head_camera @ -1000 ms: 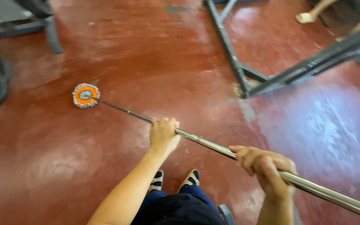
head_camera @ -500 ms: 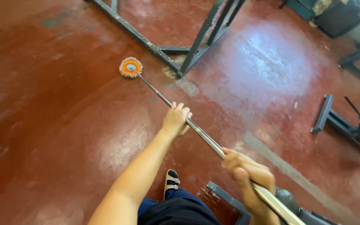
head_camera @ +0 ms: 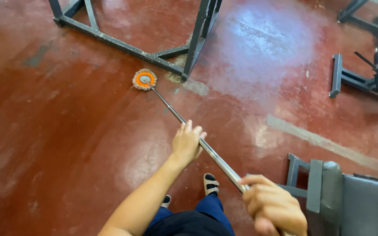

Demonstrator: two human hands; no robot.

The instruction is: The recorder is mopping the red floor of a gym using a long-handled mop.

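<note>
- left hand (head_camera: 188, 143) wraps its fingers around the metal mop handle (head_camera: 184, 123) at mid-length.
- right hand (head_camera: 273, 209) grips the same handle, fingers closed, nearer the body.
- round orange mop head (head_camera: 144, 79) rests on the red floor (head_camera: 66, 140), just beside the dark steel frame (head_camera: 154, 57).
- grey padded bench (head_camera: 351, 201) sits just beside the right hand.

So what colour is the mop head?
The mop head has an orange centre with a greyish-brown fringe, seen in the head view.

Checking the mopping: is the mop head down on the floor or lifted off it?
Down: the round orange mop head lies flat on the red floor, pole slanting up.
</note>
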